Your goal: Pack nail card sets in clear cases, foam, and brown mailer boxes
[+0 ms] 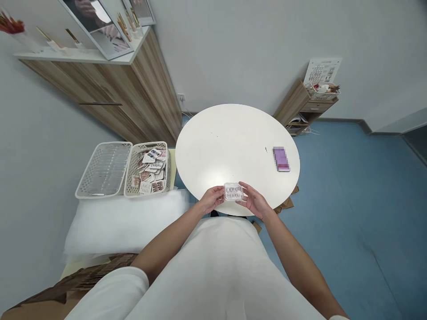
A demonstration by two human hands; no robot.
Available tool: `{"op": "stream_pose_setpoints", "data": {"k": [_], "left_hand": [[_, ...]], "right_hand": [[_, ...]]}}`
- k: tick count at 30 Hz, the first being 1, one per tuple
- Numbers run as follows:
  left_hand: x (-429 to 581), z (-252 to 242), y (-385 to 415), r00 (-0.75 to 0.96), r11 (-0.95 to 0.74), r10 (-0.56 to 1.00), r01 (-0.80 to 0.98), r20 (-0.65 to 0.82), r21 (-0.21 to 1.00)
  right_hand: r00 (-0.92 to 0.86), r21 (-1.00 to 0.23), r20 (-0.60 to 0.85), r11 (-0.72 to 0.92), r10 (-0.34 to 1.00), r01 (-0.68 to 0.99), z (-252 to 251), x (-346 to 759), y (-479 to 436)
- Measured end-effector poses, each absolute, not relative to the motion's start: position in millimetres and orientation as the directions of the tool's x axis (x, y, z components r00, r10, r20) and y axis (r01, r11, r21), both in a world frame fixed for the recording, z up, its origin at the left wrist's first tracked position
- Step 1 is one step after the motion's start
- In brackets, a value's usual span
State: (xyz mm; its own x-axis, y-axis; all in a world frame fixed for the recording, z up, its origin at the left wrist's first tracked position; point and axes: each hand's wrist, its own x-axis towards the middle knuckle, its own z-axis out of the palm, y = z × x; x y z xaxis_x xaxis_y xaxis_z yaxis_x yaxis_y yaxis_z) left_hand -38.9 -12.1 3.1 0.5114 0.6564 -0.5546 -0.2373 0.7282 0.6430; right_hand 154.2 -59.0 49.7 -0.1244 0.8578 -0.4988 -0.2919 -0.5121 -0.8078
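Observation:
Between my two hands is a small clear plastic case [234,191] with rows of small shiny pieces inside, too small to make out. My left hand [212,198] pinches its left edge with thumb and fingers. On the other side, my right hand [254,201] grips the right edge, fingers above and below it. The case is held over the near edge of the round white table [230,138]. To the left, a white basket [169,178] is heaped with small cards [155,165] of similar pieces, and another white basket [78,189] contains clear plastic cases [108,166].
A blurred purple item [281,159] lies at the table's right. A wood-grain cabinet [156,89] stands back left, with a framed picture [100,26] on top. A small shelf unit [293,104] stands back right. White wrapped padding [126,222] lies below the baskets.

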Motion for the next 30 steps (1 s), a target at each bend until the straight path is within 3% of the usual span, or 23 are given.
{"op": "stream_pose_setpoints", "data": {"k": [5, 15, 23, 30], "left_hand": [[-36, 2, -11, 0.515, 0.733, 0.654, -0.252, -0.554, 0.632], [-27, 10, -12, 0.488, 0.698, 0.686, -0.233, -0.539, 0.677], [-20, 25, -23, 0.57, 0.379, 0.713, 0.176, -0.408, 0.909], [-7, 38, -23, 0.592, 0.093, 0.711, 0.454, -0.378, 0.886]], "right_hand": [[0.033, -0.793, -0.566, -0.533, 0.824, -0.293, 36, 147, -63], [0.046, -0.79, -0.578, -0.543, 0.815, -0.285, 32, 151, -60], [-0.021, -0.827, -0.535, -0.529, 0.844, -0.19, 46, 169, -60], [-0.11, -0.854, -0.517, -0.504, 0.849, 0.129, 52, 202, -59]]}}
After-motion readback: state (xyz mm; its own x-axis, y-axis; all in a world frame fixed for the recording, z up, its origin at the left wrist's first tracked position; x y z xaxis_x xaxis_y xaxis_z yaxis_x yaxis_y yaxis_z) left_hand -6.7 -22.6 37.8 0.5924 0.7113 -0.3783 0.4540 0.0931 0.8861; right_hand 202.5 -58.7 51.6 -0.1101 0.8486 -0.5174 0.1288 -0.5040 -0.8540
